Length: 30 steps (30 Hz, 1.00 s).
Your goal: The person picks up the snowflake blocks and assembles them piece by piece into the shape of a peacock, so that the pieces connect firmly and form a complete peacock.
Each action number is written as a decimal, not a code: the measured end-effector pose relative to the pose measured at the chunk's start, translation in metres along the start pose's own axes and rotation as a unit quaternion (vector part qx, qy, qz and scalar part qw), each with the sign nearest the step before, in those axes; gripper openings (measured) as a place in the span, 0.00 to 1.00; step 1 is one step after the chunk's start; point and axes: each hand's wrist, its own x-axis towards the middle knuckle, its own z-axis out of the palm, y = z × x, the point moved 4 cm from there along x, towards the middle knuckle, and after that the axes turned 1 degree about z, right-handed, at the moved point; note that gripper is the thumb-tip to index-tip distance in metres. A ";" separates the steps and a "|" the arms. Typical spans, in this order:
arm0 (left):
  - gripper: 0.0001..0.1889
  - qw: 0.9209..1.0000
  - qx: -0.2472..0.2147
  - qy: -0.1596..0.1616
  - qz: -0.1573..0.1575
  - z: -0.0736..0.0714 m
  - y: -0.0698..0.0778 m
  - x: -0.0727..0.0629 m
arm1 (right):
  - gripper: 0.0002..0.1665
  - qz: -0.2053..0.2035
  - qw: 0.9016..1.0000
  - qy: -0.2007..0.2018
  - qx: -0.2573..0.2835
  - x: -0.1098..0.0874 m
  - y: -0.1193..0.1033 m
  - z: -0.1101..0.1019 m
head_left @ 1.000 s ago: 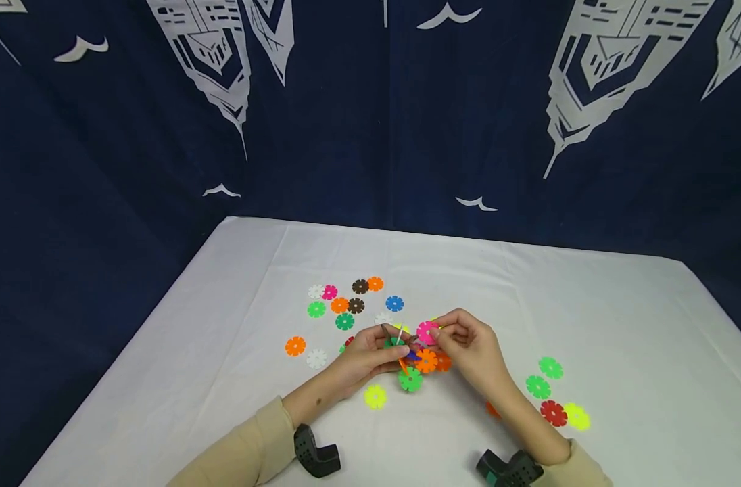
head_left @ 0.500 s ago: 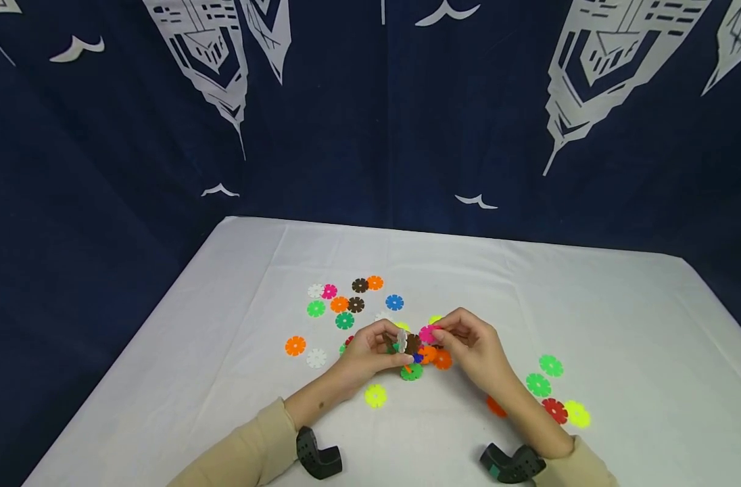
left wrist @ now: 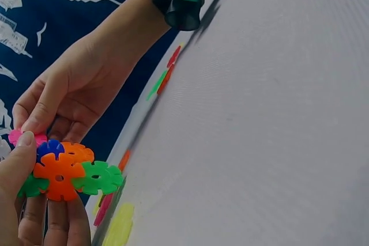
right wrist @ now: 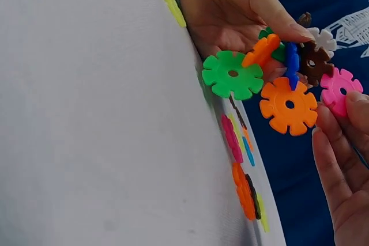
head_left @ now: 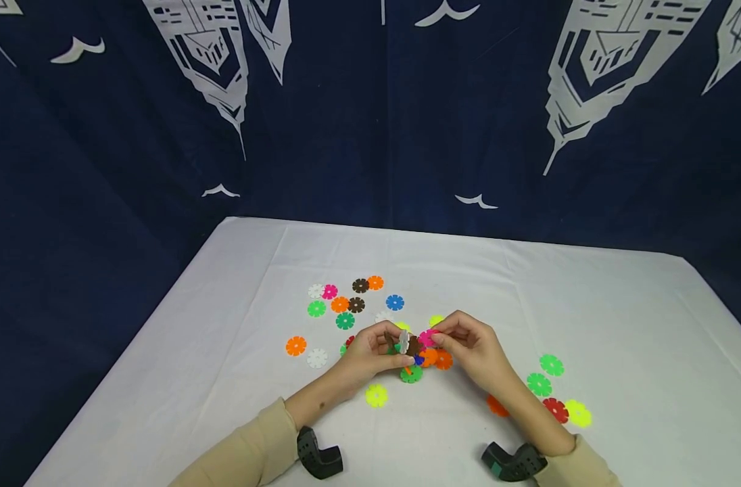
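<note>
My left hand (head_left: 367, 353) holds a cluster of interlocked notched plastic discs above the table. In the right wrist view the cluster shows a green disc (right wrist: 219, 76), an orange disc (right wrist: 274, 112), a blue disc (right wrist: 292, 64), a brown disc (right wrist: 316, 74) and a white disc (right wrist: 326, 40). The left thumb lies over the top of the cluster, and the other fingers support it from beneath. With thumb and fingers, my right hand (head_left: 475, 346) pinches a pink disc (right wrist: 334, 93) by its outer side. The pink disc's inner edge is right at the brown disc.
Loose discs lie left of and behind the hands, among them a blue disc (head_left: 395, 302) and an orange disc (head_left: 295, 345). A yellow disc (head_left: 376, 396) is in front. By the right forearm lie a red disc (head_left: 556, 410) and several others on the white tablecloth (head_left: 638, 325).
The cluster has turned in my left hand, bringing the white and brown discs more into view. The pink disc, pinched by my right hand throughout, has shifted slightly and now overlaps the cluster's edge.
</note>
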 end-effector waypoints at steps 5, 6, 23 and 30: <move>0.14 1.000 0.010 -0.003 0.011 -0.001 0.000 -0.001 | 0.10 -0.003 1.000 0.006 -0.011 -0.001 0.001 0.003; 0.14 1.000 0.012 -0.002 0.015 -0.001 0.000 -0.001 | 0.10 0.000 1.000 0.009 -0.007 -0.002 0.002 0.004; 0.11 1.000 0.006 0.014 -0.006 -0.005 -0.005 0.002 | 0.06 0.061 0.996 0.022 -0.065 0.001 -0.004 0.010; 0.08 0.999 -0.020 0.009 -0.031 -0.004 -0.006 0.003 | 0.04 0.087 0.994 0.012 -0.064 -0.001 -0.001 0.010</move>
